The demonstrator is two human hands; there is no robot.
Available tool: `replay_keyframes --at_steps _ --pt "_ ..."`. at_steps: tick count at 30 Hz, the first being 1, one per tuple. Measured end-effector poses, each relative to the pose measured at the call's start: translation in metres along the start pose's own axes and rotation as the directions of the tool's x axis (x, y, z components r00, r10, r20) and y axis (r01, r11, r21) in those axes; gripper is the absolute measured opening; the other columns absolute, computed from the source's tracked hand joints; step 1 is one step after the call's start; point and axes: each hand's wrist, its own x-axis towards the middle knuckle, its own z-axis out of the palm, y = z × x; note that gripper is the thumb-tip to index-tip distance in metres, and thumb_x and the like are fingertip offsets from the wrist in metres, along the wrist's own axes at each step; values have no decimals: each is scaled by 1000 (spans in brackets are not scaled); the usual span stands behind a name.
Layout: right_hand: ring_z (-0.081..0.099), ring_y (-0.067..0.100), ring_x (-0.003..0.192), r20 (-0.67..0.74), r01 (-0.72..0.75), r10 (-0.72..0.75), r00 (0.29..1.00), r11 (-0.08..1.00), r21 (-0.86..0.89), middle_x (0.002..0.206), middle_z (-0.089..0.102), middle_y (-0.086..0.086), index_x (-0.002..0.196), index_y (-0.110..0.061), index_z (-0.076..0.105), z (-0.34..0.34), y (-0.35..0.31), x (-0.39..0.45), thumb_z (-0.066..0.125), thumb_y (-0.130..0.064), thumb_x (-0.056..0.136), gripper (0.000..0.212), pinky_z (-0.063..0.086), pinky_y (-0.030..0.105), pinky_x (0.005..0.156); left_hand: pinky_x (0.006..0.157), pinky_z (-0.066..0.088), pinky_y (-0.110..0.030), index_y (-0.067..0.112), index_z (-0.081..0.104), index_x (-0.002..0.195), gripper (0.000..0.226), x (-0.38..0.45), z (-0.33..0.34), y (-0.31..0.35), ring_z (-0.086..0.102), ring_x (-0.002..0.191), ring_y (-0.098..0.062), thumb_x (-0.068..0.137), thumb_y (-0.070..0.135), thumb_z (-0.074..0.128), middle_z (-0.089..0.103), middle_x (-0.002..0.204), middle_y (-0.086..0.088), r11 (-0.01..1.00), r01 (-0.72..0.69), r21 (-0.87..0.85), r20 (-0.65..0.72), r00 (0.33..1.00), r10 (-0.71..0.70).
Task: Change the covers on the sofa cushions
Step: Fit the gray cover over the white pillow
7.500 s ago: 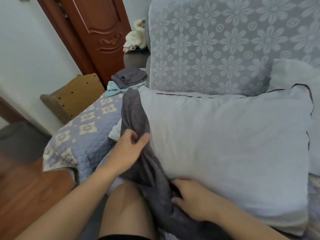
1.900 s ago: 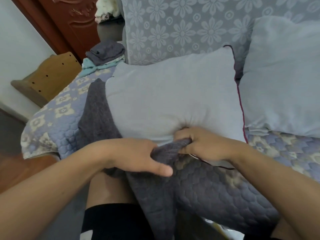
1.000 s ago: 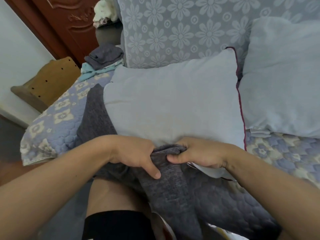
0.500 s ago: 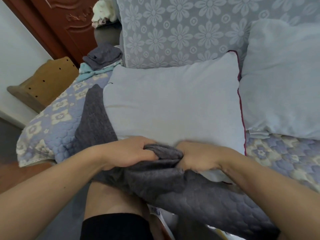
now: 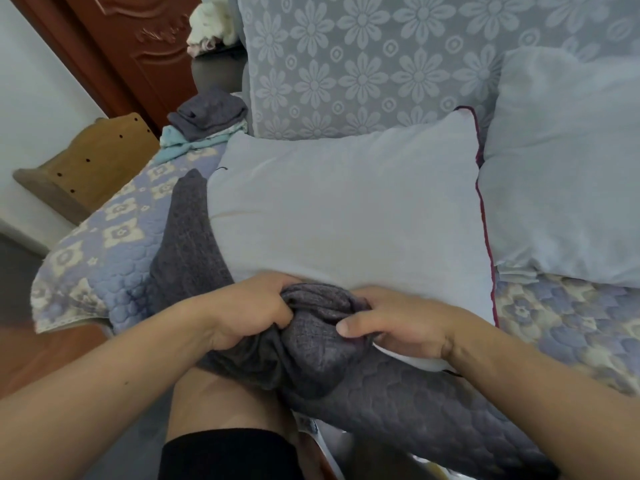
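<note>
A carved reddish-brown door is standing at the upper left beside a pale wall. A perforated wooden chair back is leaning near it. Something pale and fluffy, perhaps a soft toy, is sitting beyond.

Soft, even daylight fills the room, bright but flat, with no glare and no hard-edged shadows. The pale cushion looks slightly washed out and bluish. Dim shade gathers under the forearms and in the folds of the grey cover between the left hand and right hand. The whole picture is soft, fine texture smeared, and the wide lens bends the door near the edge
</note>
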Motion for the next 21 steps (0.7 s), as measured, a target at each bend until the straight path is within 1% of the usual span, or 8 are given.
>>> replay_keyframes --at_steps 1,3,5,8,10,12,17,21 --pt "62 26 121 16 13 -12 1000 999 -53 129 66 11 132 0 58 1 -3 -1 65 -5 87 46 47 38 105 101 52 -54 9 74 117 65 -1 0 0 69 113 -31 65 -20 49 74 116 -15 1000 6 -15 13 1000 -6" --pt "61 23 125 -3 16 -17 1000 988 -155 132 66 7 134 -7 59 1 -5 -1 69 -2 89 46 45 40 110 101 51 -55 6 74 114 60 -2 0 -1 68 112 -35 67 -20 48 73 115 -18 999 33 -43 55 998 -31" --pt "63 22 122 -83 16 -29 996 987 -163 129 68 6 132 -8 62 4 -2 3 70 2 88 46 45 41 110 100 50 -52 1 73 111 50 -3 0 -2 68 110 -37 70 -17 50 71 115 -25 995 68 -70 89 994 -62" --pt "64 25 120 -194 39 -63 979 991 -127 124 70 7 127 -9 66 9 2 7 70 6 85 45 45 43 110 97 47 -44 -4 68 116 51 -4 0 -2 66 106 -35 67 1 56 64 121 -35 979 131 -153 98 988 -117" --pt "64 27 120 -225 65 -88 970 992 -107 124 71 8 126 -8 67 11 2 8 71 9 83 46 46 42 109 103 48 -41 1 69 120 46 -4 2 0 67 113 -34 75 9 66 70 120 -24 966 166 -198 140 980 -140" --pt "66 28 117 -245 58 -68 967 997 -45 120 72 10 123 -7 69 11 1 7 72 9 81 45 49 39 106 108 47 -39 9 69 125 42 -5 5 2 67 117 -28 83 11 75 72 122 -12 976 152 -154 168 978 -125" --pt "69 24 107 -152 7 -14 988 999 -45 114 74 13 112 -5 74 7 -8 3 75 6 80 34 53 34 98 111 44 -41 10 69 127 49 -10 9 4 63 124 -29 79 14 79 68 130 -12 969 197 -148 287 946 -149" --pt "68 32 110 -125 5 -11 992 999 -52 116 71 19 114 -1 71 5 -8 3 75 5 80 34 52 42 101 108 47 -43 6 72 118 47 -10 11 3 65 118 -33 73 7 85 68 127 -19 950 260 -173 361 914 -185"
